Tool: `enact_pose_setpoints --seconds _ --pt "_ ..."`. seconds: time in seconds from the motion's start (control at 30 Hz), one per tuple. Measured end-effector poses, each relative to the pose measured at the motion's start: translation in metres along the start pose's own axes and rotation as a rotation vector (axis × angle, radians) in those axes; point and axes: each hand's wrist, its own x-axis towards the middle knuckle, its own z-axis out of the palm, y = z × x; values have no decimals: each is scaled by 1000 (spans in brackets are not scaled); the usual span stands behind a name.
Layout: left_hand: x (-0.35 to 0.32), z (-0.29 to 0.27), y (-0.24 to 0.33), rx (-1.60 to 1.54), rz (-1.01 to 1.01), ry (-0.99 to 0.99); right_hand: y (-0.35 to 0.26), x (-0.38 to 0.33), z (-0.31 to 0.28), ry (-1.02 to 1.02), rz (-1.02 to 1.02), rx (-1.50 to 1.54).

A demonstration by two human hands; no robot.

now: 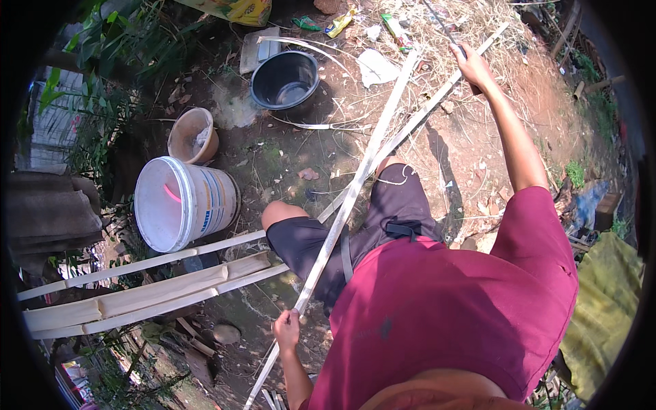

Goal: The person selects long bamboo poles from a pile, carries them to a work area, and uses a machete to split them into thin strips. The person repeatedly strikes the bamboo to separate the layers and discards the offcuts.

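Observation:
My left hand [287, 328] is closed round the lower part of a long pale bamboo strip [335, 229]. That strip slants up across my thigh to the litter-strewn ground ahead. A second bamboo strip [437, 98] crosses beneath it near my knee. My right hand [473, 68] is stretched far forward, closed on a long knife [437, 17]. The knife's thin dark blade points away and runs out of the picture; most of its handle is hidden in my fingers. The far end of the second strip passes just beside my right hand.
Left of my legs lie split bamboo lengths [164, 294]. Beyond them stand a white bucket [212, 201], a brown pail [212, 147] and a black tub [283, 102]. Wrappers and dry shavings [471, 34] litter the ground ahead. Yellow-green cloth [605, 314] lies at right.

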Motion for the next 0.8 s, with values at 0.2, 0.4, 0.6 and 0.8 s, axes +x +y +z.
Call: enact_pose_setpoints --seconds 0.2,0.4,0.6,0.8 --pt "75 91 115 420 609 298 -48 -88 19 -235 -16 64" --pt "146 130 162 290 577 -45 -71 -105 12 -179 -46 72" --pt "213 114 230 -27 505 -296 -138 -193 3 -537 -502 -67" --pt "206 112 248 -110 492 -400 -134 -184 38 -402 -548 157"
